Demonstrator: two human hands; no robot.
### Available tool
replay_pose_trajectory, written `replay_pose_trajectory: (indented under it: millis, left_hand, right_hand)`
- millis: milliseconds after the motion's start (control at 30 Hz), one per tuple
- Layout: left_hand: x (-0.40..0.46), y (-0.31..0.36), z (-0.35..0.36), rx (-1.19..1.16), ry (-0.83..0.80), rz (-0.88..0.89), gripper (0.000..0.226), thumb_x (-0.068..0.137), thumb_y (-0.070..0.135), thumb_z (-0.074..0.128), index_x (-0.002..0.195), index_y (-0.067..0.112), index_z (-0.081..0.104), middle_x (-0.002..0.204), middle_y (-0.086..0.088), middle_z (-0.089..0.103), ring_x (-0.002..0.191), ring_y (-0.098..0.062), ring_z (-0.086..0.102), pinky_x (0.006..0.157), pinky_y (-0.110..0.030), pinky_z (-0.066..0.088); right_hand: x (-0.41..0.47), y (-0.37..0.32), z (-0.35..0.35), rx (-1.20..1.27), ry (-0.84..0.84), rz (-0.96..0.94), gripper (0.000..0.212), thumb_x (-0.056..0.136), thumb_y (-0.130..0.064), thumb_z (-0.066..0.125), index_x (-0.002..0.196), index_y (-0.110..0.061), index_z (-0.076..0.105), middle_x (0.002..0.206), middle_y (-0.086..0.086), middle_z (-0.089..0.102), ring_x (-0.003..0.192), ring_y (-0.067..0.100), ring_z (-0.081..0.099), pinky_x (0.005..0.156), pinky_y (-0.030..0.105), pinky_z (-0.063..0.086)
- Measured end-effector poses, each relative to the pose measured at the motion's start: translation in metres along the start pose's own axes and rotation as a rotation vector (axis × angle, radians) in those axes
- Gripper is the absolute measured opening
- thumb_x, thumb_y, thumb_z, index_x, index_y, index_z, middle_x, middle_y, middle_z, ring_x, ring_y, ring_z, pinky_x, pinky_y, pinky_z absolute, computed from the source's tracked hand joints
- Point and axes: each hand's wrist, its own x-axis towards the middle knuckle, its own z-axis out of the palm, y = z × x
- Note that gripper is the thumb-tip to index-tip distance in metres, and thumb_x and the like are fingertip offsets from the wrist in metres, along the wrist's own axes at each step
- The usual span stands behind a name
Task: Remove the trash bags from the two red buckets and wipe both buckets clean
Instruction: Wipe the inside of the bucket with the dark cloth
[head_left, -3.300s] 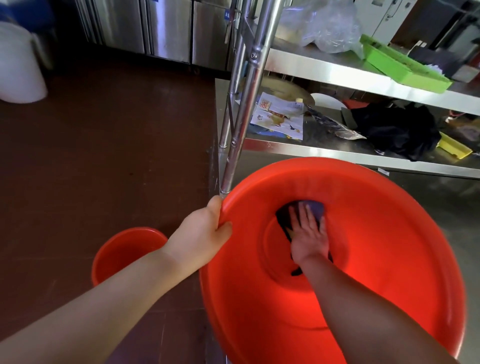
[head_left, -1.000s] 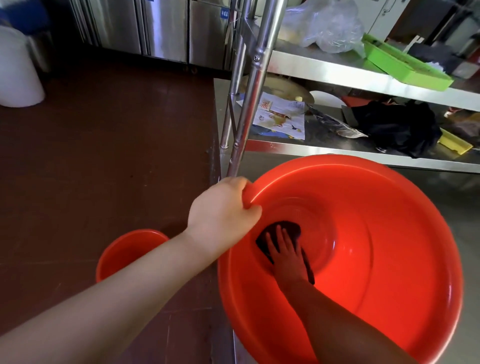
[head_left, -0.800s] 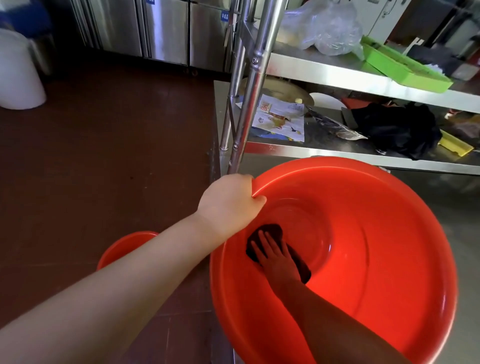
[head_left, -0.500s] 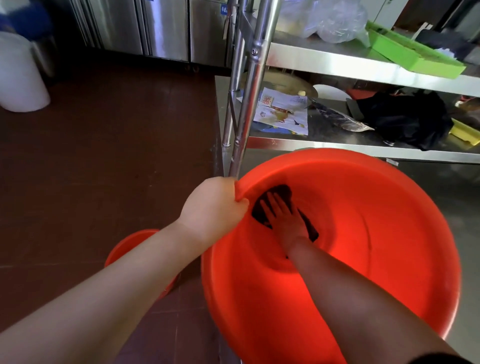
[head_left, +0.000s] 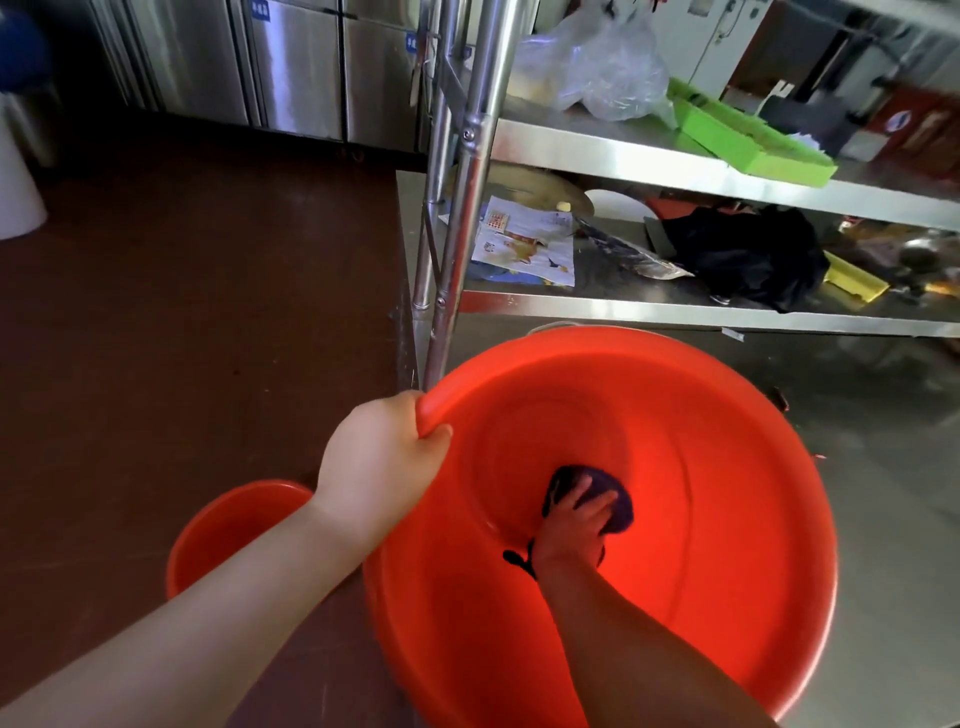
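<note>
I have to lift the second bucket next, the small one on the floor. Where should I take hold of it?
Probably its rim. The small red bucket stands upright and open on the floor, lower left of the big bucket, partly behind the left hand and forearm. Come from above with fingers over the exposed near-left rim.

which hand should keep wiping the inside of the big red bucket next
Right. The right hand is already inside the big red bucket, pressing the dark cloth against its inner surface, while the left hand grips the rim, steadying it.

Steel table (head_left: 883, 467) under red bucket (head_left: 727, 467)
</note>
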Motion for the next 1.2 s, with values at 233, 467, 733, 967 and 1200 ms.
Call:
replay_pose_trajectory:
  millis: [233, 467, 733, 967, 1200]
  left_hand:
    - [-0.005, -0.001, -0.001, 0.017, -0.024, 0.024, 0.021, 0.086, 0.035, 0.058, 0.095, 0.017, 0.063, 0.078, 0.002, 0.064, 0.081, -0.025, 0.063, 0.063, -0.031, 0.045]
    - [0.011, 0.006, -0.005, 0.047, -0.084, -0.019, 0.015, 0.084, 0.03, 0.057, 0.088, 0.017, 0.061, 0.087, -0.005, 0.066, 0.089, -0.028, 0.063, 0.065, -0.031, 0.044]
    - [0.015, 0.013, -0.011, -0.02, -0.129, -0.035, 0.017, 0.08, 0.021, 0.054, 0.064, 0.02, 0.051, 0.066, 0.004, 0.058, 0.076, -0.028, 0.061, 0.058, -0.029, 0.037]
    - [0.012, 0.033, -0.008, 0.016, -0.154, 0.05, 0.011, 0.084, 0.018, 0.053, 0.075, 0.013, 0.056, 0.071, -0.002, 0.06, 0.072, -0.025, 0.061, 0.057, -0.03, 0.04]
    - [0.016, 0.041, -0.009, -0.001, -0.2, 0.053, 0.012, 0.083, 0.019, 0.051, 0.072, 0.017, 0.055, 0.069, 0.001, 0.06, 0.066, -0.018, 0.059, 0.055, -0.028, 0.039]
  right_hand:
    - [-0.027, -0.008, -0.021, 0.365, -0.29, -0.007, 0.059, 0.1, -0.018, 0.041, 0.146, 0.005, 0.013, 0.147, 0.021, 0.035, 0.134, 0.029, 0.038, 0.107, 0.03, 0.031]
    - [-0.085, 0.003, -0.114, 0.734, -0.052, -0.282, 0.043, 0.081, -0.004, 0.057, 0.122, -0.015, 0.051, 0.092, 0.0, 0.061, 0.096, 0.026, 0.061, 0.072, 0.024, 0.039]
    - [-0.146, 0.031, -0.214, 0.55, 0.826, -0.816, 0.075, 0.069, 0.01, 0.06, 0.135, -0.019, 0.04, 0.136, 0.012, 0.047, 0.12, 0.024, 0.043, 0.104, 0.021, 0.03]
    - [-0.107, -0.008, -0.229, -0.129, 0.902, -0.802, 0.083, 0.058, -0.028, 0.086, 0.134, -0.025, 0.052, 0.133, 0.012, 0.055, 0.117, 0.032, 0.055, 0.09, 0.046, 0.047]
    - [-0.06, -0.011, -0.229, -0.25, 1.089, -0.874, 0.073, 0.062, -0.042, 0.079, 0.126, -0.029, 0.046, 0.111, 0.003, 0.051, 0.108, 0.027, 0.044, 0.091, 0.044, 0.029]
